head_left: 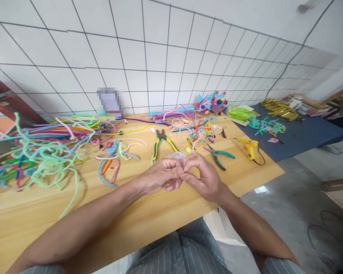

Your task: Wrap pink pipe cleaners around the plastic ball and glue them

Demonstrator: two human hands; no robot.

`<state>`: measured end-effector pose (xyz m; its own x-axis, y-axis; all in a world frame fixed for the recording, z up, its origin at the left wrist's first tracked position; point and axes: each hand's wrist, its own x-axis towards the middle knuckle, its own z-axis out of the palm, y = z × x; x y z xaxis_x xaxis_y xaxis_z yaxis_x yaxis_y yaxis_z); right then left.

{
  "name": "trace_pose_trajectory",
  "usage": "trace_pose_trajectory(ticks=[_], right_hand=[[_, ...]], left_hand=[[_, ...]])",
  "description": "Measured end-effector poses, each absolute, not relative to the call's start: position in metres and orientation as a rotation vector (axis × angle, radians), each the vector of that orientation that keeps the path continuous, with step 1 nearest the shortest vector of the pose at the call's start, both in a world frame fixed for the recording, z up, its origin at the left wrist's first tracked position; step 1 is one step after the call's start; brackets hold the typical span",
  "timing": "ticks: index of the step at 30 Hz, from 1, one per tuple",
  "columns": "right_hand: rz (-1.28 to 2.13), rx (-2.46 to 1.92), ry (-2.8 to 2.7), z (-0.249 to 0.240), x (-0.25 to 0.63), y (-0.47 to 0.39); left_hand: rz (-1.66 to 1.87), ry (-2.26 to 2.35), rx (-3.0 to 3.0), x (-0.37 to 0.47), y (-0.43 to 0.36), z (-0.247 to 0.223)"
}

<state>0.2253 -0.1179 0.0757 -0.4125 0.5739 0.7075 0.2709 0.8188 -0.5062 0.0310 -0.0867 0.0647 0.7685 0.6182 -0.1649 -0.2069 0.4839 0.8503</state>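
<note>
My left hand is closed, its thumb and fingers curled together just above the wooden table. A pale lilac, partly see-through piece shows behind its fingers, too blurred to name. My right hand pinches with thumb and forefinger right against the left fingertips; what sits in that pinch is hidden. Beyond the hands lie yellow-and-green handled pliers, jaws pointing to the wall. Teal-handled pliers rest to the right, handles spread.
Pipe cleaners in many colours heap on the left, with more bundles along the tiled wall. Two decorated figures stand at the back. A yellow glue gun lies near the right edge, beside a dark blue surface holding gold strands.
</note>
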Motion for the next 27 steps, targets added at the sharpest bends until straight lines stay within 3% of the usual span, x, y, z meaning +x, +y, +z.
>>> trace_pose_trajectory(ticks=[6, 17, 27], right_hand=[[0.431, -0.627, -2.02, 0.074, 0.235, -0.134], [0.256, -0.644, -1.971, 0.069, 0.226, -0.128], [0.306, -0.617, -1.885, 0.063, 0.221, -0.12]], left_hand=[[0.405, 0.413, 0.999, 0.033, -0.094, 0.061], [0.479, 0.378, 0.8, 0.036, -0.094, 0.052], [0.485, 0.287, 0.719, 0.037, -0.092, 0.049]])
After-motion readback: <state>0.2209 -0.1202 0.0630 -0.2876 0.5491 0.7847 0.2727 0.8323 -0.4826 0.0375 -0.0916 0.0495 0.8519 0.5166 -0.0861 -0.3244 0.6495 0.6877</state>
